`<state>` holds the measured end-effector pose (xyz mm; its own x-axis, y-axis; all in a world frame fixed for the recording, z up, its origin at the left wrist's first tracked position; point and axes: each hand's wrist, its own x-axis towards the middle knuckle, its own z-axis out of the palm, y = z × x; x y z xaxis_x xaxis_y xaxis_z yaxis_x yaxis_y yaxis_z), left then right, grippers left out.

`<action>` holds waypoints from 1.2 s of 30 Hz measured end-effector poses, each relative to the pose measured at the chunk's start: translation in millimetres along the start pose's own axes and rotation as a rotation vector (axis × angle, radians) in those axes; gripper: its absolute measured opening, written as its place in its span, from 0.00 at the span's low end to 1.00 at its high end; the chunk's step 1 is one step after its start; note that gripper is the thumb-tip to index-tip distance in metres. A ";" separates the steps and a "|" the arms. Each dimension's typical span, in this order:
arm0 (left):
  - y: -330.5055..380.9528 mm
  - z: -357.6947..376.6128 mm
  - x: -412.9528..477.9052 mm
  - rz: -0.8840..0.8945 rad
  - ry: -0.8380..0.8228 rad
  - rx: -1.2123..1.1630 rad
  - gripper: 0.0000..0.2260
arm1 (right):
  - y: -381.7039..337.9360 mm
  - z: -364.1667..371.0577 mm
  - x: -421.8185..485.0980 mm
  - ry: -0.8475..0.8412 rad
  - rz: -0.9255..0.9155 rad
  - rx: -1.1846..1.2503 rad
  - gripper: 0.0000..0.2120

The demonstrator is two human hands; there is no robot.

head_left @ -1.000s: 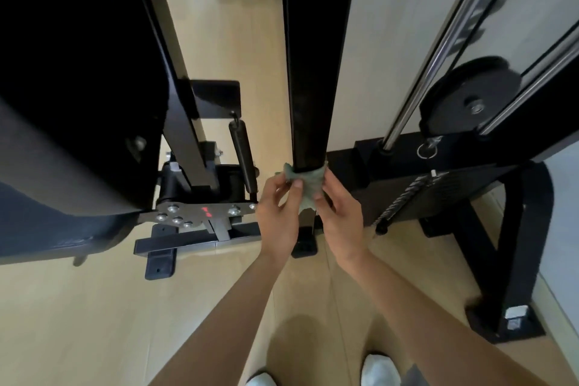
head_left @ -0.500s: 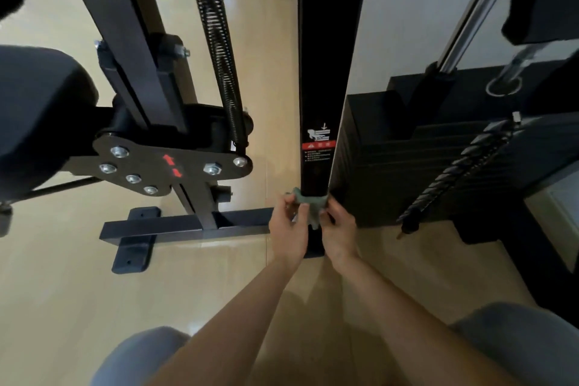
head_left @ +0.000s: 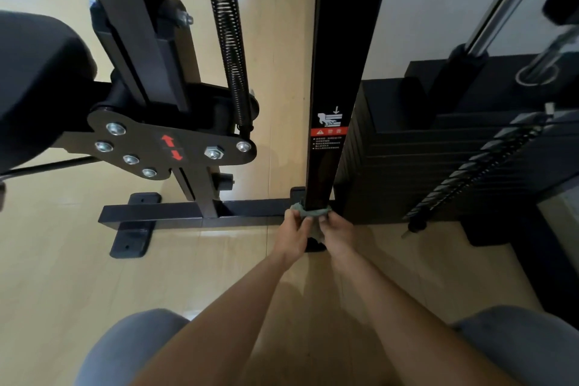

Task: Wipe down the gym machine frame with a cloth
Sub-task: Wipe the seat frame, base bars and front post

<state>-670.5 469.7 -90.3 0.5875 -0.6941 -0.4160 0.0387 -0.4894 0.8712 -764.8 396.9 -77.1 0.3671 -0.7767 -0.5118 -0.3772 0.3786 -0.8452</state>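
- Cloth (head_left: 310, 211): grey-green, wrapped round the foot of the black upright post (head_left: 335, 72). Sits lower than half a second ago, now just above the base bar (head_left: 194, 213) and well below the warning label (head_left: 327, 131).
- Left hand (head_left: 294, 230): fingers curled, pinching the cloth's left end against the post.
- Right hand (head_left: 336, 229): same grip on the right end, close beside the left.
- Change: downward stroke carried from higher on the post to its bottom within the last second. Viewpoint also lower, with grey-clad knees (head_left: 134, 345) now in view.
- Meaning, as a judgement: this pass down the post nearly spent, no travel left below. Another face of the post or the base bar probably due next.
- Around: weight stack (head_left: 423, 166) just right of the post, coiled cord (head_left: 470, 175) across it, chrome guide rod (head_left: 507, 0) above. Long spring (head_left: 225, 25), bolted plate (head_left: 169, 147) with red arrows and a black pad (head_left: 37, 72) to the left.
- In the way: weight stack crowding the right-hand fingers, base joint stopping the cloth.
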 end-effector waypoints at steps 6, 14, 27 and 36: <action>18.3 -3.1 -6.7 -0.024 0.064 -0.124 0.05 | -9.0 -2.8 -3.2 0.093 0.104 0.256 0.15; 74.3 -13.7 -44.4 0.151 0.312 -0.254 0.04 | -55.7 9.7 -49.6 0.334 -0.126 0.328 0.14; 163.5 -143.4 -139.8 0.410 0.712 -0.455 0.02 | -164.1 72.3 -139.1 -0.066 -0.472 0.533 0.03; 184.4 -188.2 -128.8 0.617 1.016 -0.027 0.08 | -212.6 96.9 -123.2 0.014 -1.399 -0.046 0.02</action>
<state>-587.0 568.2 173.0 0.8843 -0.0661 0.4622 -0.4656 -0.1996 0.8622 -647.3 460.8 150.7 0.4489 -0.4968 0.7427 0.2625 -0.7212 -0.6411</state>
